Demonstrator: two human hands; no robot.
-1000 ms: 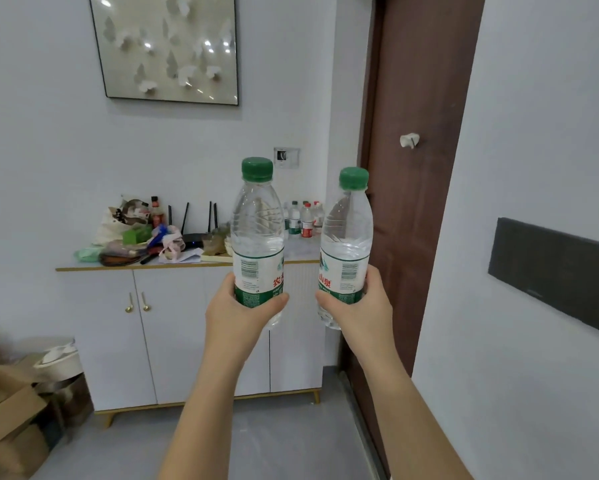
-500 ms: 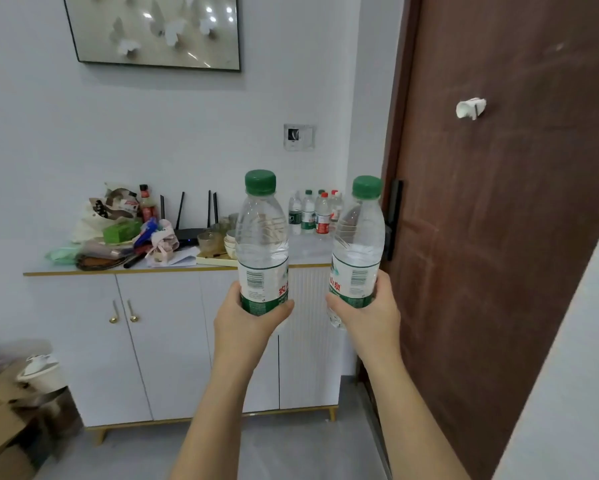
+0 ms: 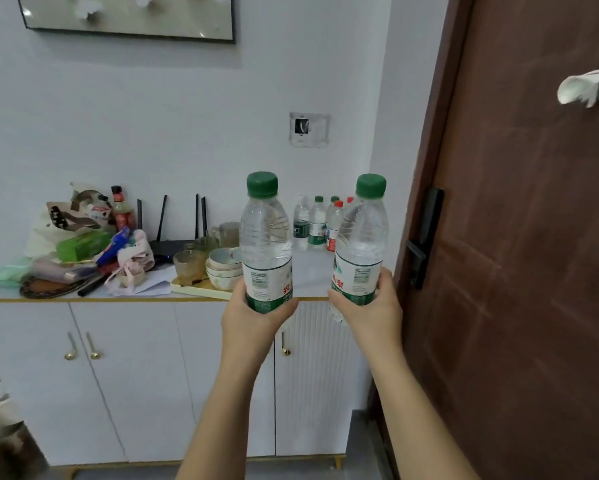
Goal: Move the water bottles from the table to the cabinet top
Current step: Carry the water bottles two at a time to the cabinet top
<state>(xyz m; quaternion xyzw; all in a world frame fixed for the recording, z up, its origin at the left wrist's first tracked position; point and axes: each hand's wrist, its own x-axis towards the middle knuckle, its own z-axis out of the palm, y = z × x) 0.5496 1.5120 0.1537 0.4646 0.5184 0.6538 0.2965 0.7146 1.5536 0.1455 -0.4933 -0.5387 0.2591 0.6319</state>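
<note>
My left hand [image 3: 253, 320] grips a clear water bottle [image 3: 265, 237] with a green cap and green label, held upright. A second, matching water bottle [image 3: 360, 240] stands upright in my right hand [image 3: 370, 311]. Both bottles are raised in front of the white cabinet [image 3: 135, 375], just short of its front edge. Several more water bottles [image 3: 317, 223] stand at the back right of the cabinet top [image 3: 312, 268], with bare surface in front of them.
The left and middle of the cabinet top hold bags, a sauce bottle [image 3: 121, 211], a black router [image 3: 173, 242], glasses and stacked bowls [image 3: 223, 268] on a tray. A brown door [image 3: 516, 254] stands close on the right. Boxes sit on the floor at far left.
The view has come nearer to the cabinet, which looms larger. Both hands keep the bottles upright in the same grip.
</note>
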